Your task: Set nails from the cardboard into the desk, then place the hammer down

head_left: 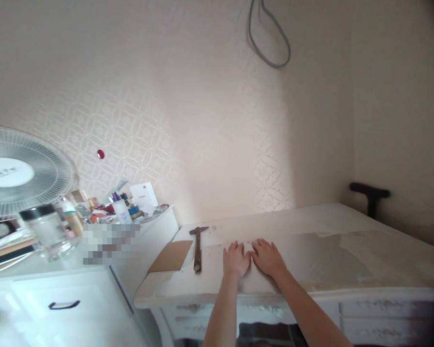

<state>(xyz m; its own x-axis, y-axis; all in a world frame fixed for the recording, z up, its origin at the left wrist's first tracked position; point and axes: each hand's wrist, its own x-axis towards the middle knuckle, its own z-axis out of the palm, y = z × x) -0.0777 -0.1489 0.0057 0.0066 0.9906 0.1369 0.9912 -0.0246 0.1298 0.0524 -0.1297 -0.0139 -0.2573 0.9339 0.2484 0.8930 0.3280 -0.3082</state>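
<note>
Both my hands lie palm down, side by side, on a white sheet [296, 255] spread over the white table [275, 217]. My left hand [236, 259] and my right hand [268, 257] touch at the thumbs, fingers slightly spread, holding nothing. A rusty hammer [197, 248] lies just left of my left hand, head toward the wall. A brown cardboard piece [171, 256] lies further left at the table's corner.
A white cabinet [68, 299] with dark handles stands at the left, crowded with a glass jar [48, 231], bottles and a white box [143, 195]. A fan [18, 173] stands at the far left. A black handle [371, 195] juts up behind the table's right end. A grey cable loop [271, 38] hangs on the wall.
</note>
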